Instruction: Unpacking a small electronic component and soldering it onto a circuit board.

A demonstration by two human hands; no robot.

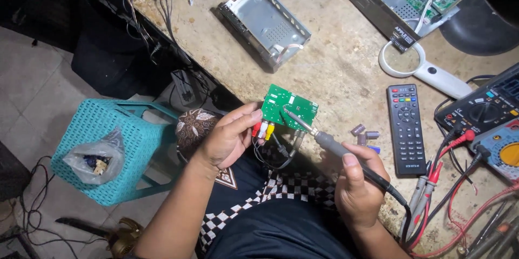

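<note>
A clear plastic bag (93, 160) of small parts sits on the teal stool at left, a black label strip (405, 37) hangs off the open set-top box, and a dark meter screen (507, 85) shows at the right edge.

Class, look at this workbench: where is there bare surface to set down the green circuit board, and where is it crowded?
Bare stone table lies between the open grey metal case, the white-handled magnifier and the black remote control. The right edge is crowded: black multimeter, red and black probe leads. Left hand holds the green circuit board; right hand the soldering iron.
</note>
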